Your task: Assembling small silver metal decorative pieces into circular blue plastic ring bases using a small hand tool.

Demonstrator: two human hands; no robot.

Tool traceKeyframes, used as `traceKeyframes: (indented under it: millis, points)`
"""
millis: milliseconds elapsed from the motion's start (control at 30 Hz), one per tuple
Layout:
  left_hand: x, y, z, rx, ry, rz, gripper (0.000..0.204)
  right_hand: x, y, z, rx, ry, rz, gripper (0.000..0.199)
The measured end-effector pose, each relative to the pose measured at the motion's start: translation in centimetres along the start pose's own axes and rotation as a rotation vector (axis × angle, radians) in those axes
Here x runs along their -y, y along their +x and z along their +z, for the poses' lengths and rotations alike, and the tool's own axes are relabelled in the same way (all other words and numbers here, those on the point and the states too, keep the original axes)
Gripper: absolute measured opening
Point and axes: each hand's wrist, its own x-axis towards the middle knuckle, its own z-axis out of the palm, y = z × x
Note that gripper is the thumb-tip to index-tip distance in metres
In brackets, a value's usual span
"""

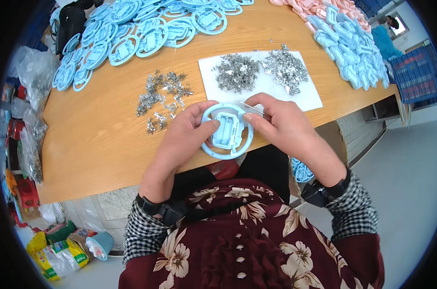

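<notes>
At the near edge of the table point(98, 144), right in front of the person, a light blue ring point(226, 131) with a boxy white middle is held in both hands. It lies flat between them, face up, with its boxy part running away from the body. The left hand point(182, 137) is clamped on the ring's left side, thumb on top near the box. The right hand point(283, 126) is clamped on the right side, and its fingers also pinch a thin metal piece point(253, 110) at the ring's upper right rim. Both hands are just as near, one on each side. The ring hangs partly over the table edge, above the lap. Just past it is a white sheet point(302, 98) with two heaps of small metal bits point(237, 72), near the right hand. To the left of the sheet, more loose metal bits point(163, 96) lie on the bare wood, near the left hand. There is open wood to the left of the hands. Far back are piles of blue rings point(131, 33) on the left, and blue parts point(346, 43) on the right.
</notes>
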Motion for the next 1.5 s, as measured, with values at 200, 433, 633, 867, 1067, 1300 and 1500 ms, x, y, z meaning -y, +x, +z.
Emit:
traceKeyframes:
  millis: [200,433,633,867,1067,1300,1500]
  points:
    - [0.1,-0.8,1.2,0.099,-0.033,0.035,0.042,-1.9,-1.9,1.3,0.244,1.151,0.400,0.026]
    - [0.8,-0.4,2.3,-0.014,0.555,0.361,0.038,-1.2,-2.0,0.6,0.169,0.965,0.288,0.027]
    - [0.0,-0.6,1.9,0.152,-0.281,-0.076,0.042,-2.1,-2.1,2.8,-0.062,0.537,0.055,0.027]
    - [1.9,-0.5,1.5,0.258,-0.589,-0.050,0.052,-1.6,-1.5,3.7,0.040,0.554,0.029,0.024]
    - [1.8,-0.3,1.9,0.299,-0.565,-0.065,0.060,-3.8,-1.4,4.4,0.166,0.847,0.090,0.029]
    - [2.4,0.4,2.0,0.391,-0.590,-0.017,0.063,-3.4,-1.1,2.1,0.456,1.195,0.386,0.036]
    - [2.2,0.0,2.6,0.310,-0.623,-0.038,0.080,-3.1,-1.2,3.3,0.306,1.037,0.186,0.038]
